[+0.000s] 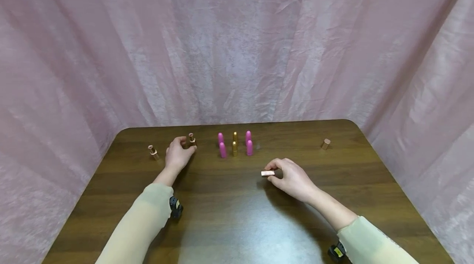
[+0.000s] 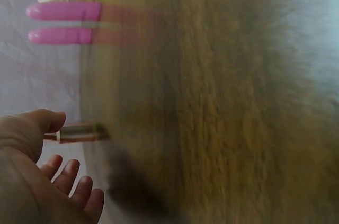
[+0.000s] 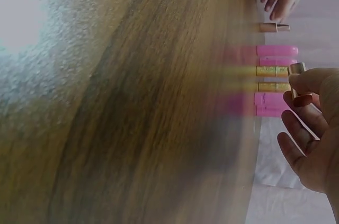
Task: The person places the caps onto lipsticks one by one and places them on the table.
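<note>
In the head view my left hand [image 1: 178, 155] is at the back left, thumb and fingers spread beside an uncapped lipstick [image 1: 191, 139] that stands upright. The left wrist view has the thumb close by this lipstick tube [image 2: 82, 133], the other fingers loosely bent; whether skin touches it I cannot tell. A second uncapped lipstick [image 1: 153, 153] stands to the left of that hand. Over the table's right middle, my right hand [image 1: 292, 178] pinches a shiny rose-gold lipstick cap [image 1: 267, 173] between thumb and fingers, held sideways. The right wrist view shows the cap [image 3: 297, 69] partly behind the thumb.
Several bullet-shaped tubes stand in two rows at the back middle: pink ones [image 1: 222, 150] on either side, gold ones [image 1: 235, 149] between. Another rose-gold cap [image 1: 326, 144] stands at the back right. A pink curtain [image 1: 237, 50] hangs behind the brown wooden table [image 1: 222, 198].
</note>
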